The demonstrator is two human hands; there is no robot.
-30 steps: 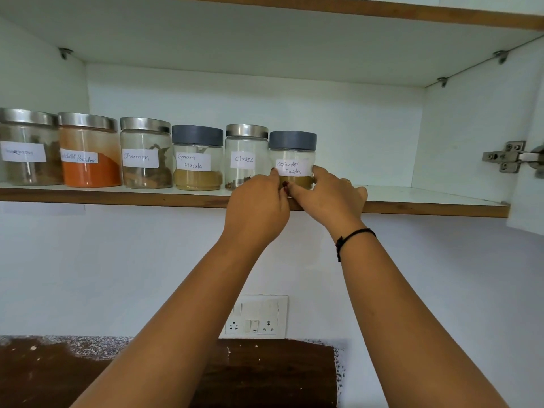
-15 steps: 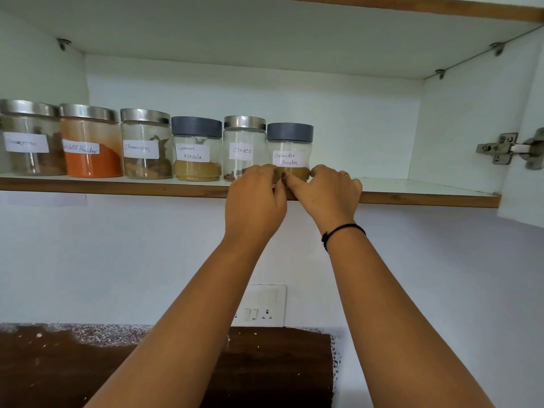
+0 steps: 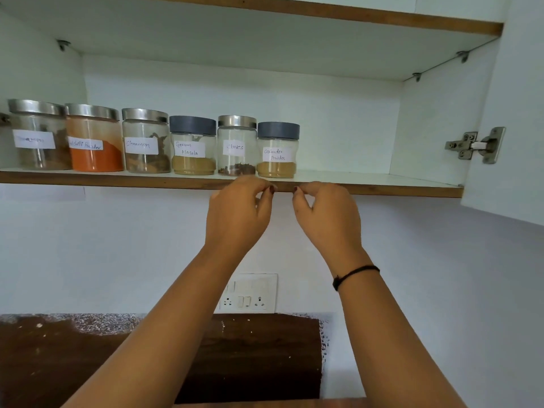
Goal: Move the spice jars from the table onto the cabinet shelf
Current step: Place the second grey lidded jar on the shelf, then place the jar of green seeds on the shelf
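Several labelled glass spice jars stand in a row on the cabinet shelf. The rightmost is the coriander powder jar with a dark grey lid, next to the cloves jar. Further left are the garam masala jar, cinnamon jar, an orange chilli powder jar and one more jar. My left hand and my right hand hang just below the shelf edge under the coriander jar, fingers loosely curled, holding nothing and apart from the jar.
The shelf is bare to the right of the coriander jar. A cabinet door with a metal hinge stands open at right. A white switch and socket plate sits on the wall above a dark brown panel.
Both hands have let go of the coriander powder jar and dropped below the shelf edge, drawing slightly apart. The jar stays on the shelf.
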